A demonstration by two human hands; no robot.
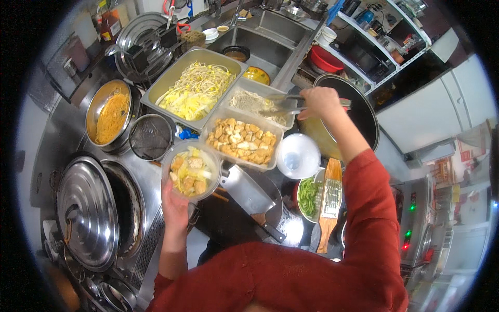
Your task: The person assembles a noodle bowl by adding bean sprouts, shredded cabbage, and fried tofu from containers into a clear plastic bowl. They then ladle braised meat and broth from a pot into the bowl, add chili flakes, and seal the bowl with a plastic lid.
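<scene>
In my left hand [175, 208] is a round clear plastic bowl [208, 193] with cabbage, sprouts and tofu pieces in it. My right hand [321, 101] grips metal tongs [286, 104], whose tips reach into a clear box of pale shredded noodle-like strands [249, 102]. In front of that box stands a clear box of browned tofu cubes [241, 141], close to the bowl. A large steel pan [150, 99] behind them holds bean sprouts and chopped cabbage [195, 91]. An empty white translucent bowl [298, 156] sits right of the tofu box.
A cleaver [249, 190] and a small black-handled knife [270, 229] lie at the near middle. Right of them, a wooden grater [329, 203] rests across a bowl of green slices [309, 197]. A large pot [358, 114] stands right; a lidded pot [86, 213] is left. Behind is a sink [270, 49].
</scene>
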